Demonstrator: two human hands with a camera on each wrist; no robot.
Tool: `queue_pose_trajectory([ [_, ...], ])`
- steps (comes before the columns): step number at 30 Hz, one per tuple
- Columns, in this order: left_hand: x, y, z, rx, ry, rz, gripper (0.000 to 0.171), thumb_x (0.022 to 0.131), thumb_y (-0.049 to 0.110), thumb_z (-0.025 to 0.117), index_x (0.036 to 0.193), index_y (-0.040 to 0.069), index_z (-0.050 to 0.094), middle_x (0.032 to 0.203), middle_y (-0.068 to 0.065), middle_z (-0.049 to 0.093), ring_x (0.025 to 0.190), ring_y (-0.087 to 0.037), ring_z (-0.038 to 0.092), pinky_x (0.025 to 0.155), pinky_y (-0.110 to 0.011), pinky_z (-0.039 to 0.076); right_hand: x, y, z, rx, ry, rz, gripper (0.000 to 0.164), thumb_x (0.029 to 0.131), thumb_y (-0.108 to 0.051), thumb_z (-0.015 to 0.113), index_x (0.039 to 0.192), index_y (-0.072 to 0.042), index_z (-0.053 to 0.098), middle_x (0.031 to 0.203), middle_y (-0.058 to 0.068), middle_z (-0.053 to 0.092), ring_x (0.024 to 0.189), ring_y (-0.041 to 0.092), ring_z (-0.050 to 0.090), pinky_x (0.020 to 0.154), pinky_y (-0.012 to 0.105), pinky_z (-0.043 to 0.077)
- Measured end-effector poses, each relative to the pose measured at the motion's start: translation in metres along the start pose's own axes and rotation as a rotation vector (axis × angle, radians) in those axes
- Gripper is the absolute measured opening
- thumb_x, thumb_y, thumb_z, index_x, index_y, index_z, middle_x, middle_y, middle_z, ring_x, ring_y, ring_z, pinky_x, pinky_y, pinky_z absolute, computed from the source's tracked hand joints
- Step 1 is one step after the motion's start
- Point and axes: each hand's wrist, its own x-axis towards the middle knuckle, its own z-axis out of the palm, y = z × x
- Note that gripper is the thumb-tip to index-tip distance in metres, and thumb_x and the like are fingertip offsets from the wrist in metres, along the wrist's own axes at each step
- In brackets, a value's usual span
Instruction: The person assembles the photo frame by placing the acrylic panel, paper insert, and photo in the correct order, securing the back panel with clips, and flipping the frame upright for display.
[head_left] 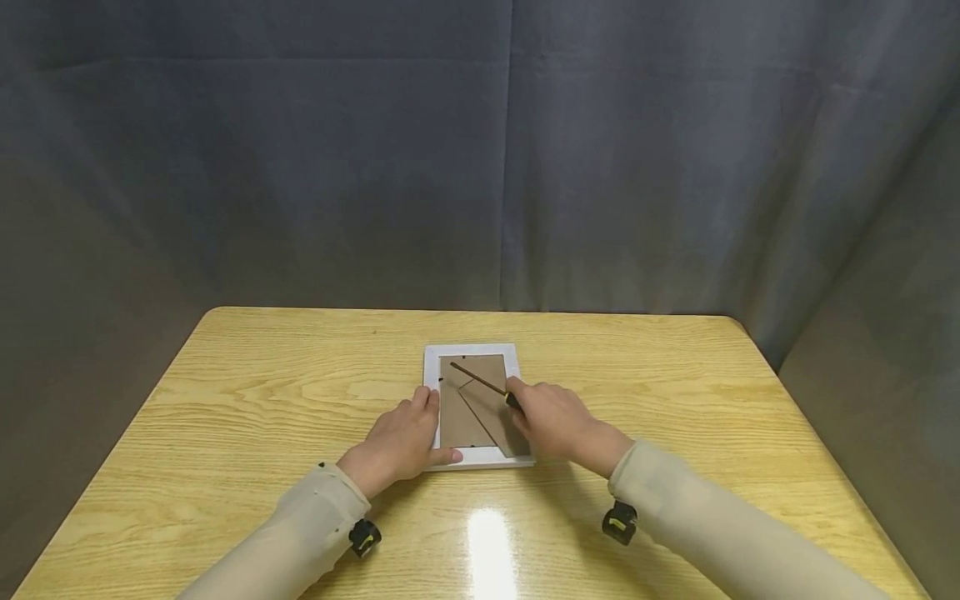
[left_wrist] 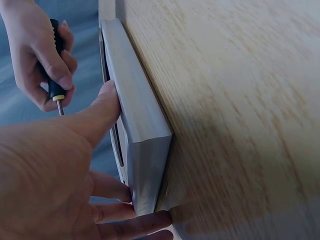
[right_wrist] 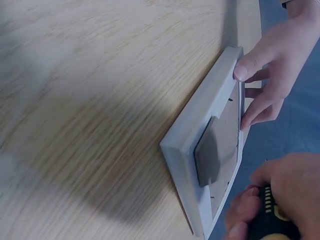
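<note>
A white picture frame (head_left: pixel 480 457) lies back side up on the table, its brown backing board (head_left: pixel 455 421) facing me. Small dark tabs sit along the board's edges. The stand leg (right_wrist: pixel 206 155) projects from the back and overlaps the near right border. My left hand (head_left: pixel 405 437) grips the near left corner, thumb on the near border and fingers along the left side. In my right hand (head_left: pixel 555 417) is a screwdriver (head_left: pixel 480 382) with a black and yellow handle (left_wrist: pixel 54 82). Its shaft slants over the board toward the far left, its tip near the upper left tabs.
The wooden table (head_left: pixel 262 400) stretches out on both sides of the frame. A grey curtain (head_left: pixel 360 167) hangs behind its far edge and at the sides. Each wrist carries a small black camera (head_left: pixel 364 537) below the sleeve.
</note>
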Motion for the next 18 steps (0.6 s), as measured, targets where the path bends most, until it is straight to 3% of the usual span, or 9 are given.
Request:
queue_pose_trajectory([
  [18,-0.001,0.0,-0.002,-0.007,0.001,0.009,0.098,0.077,0.06,0.062,0.139,-0.012,0.038,0.125,-0.02,0.046,0.083,-0.023,0.053,0.065,-0.035,0.049,-0.018,0.028,-0.007,0.012,-0.013,0.035,0.017,0.092,-0.019,0.054,0.078,-0.014,0.046,0.057,-0.004,0.044,0.049,0.011,0.039,0.043,0.029,0.032],
])
